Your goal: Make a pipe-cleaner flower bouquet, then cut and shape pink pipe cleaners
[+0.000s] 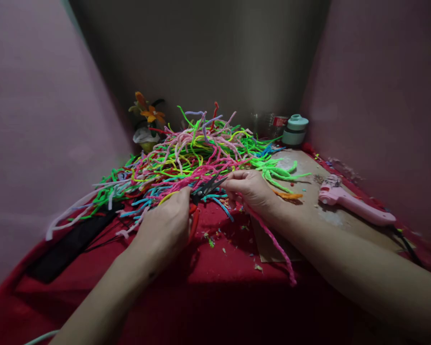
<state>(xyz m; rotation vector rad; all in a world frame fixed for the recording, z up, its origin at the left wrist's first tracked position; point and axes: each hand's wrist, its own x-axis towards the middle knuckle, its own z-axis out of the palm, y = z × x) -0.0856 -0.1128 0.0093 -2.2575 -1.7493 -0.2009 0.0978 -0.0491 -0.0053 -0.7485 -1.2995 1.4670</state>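
Observation:
My left hand (170, 218) is closed around the red handles of a pair of scissors (193, 224). The dark blades are parted and point up and right, towards the fingertips of my right hand (244, 189). Those fingers are pinched on a deep pink fuzzy stem (273, 239), whose long end hangs below the palm over the table's front part. Behind both hands lies a big tangled heap of fuzzy stems (201, 148) in pink, green, yellow, red and blue.
A pink glue gun (359, 206) lies on a brown board (309, 167) at right. Behind stands a mint green bottle (295, 130). Orange flowers (153, 115) stand back left; a black flat item (72, 244) lies left. Scraps dot the red cloth (230, 258).

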